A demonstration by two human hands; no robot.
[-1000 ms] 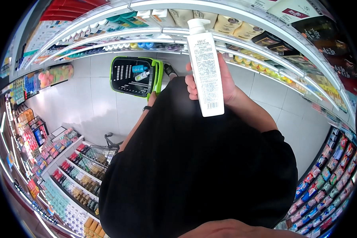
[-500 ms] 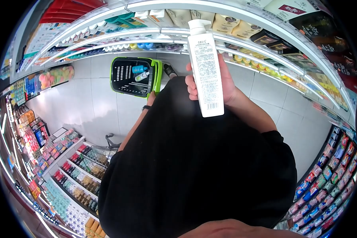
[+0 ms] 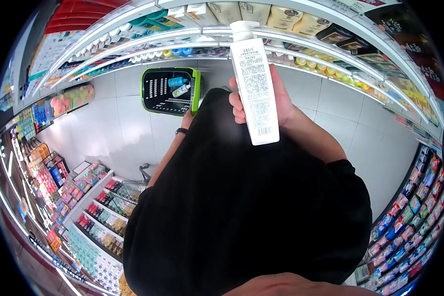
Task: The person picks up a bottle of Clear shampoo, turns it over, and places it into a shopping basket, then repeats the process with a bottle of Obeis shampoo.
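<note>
My right hand (image 3: pixel 282 101) is wrapped round a white pump bottle (image 3: pixel 255 93), with fingertips on its left side and the palm behind it. The bottle stands nearly upright, its pump at the top; a panel of small print and a barcode face me. Down at my left side, my left hand (image 3: pixel 188 119) is closed on the green edge of a black-and-green shopping basket (image 3: pixel 196 93); its fingers are partly hidden. Inside the basket lie a blue bottle (image 3: pixel 177 81) and a white bottle with a green label (image 3: pixel 181 90).
Shelves of bottles and pouches (image 3: pixel 283 17) curve across the front. A display stand (image 3: pixel 101 212) with small goods is at the left, near a wire cart (image 3: pixel 133 190). Racks of packets (image 3: pixel 409 217) stand at the right. Grey floor tiles (image 3: pixel 133 133) lie between them.
The view has shifted slightly, so the shelves and basket sit a little differently. The basket appears slightly farther right. Both hands keep their hold, and the bottle stays in front of me.
</note>
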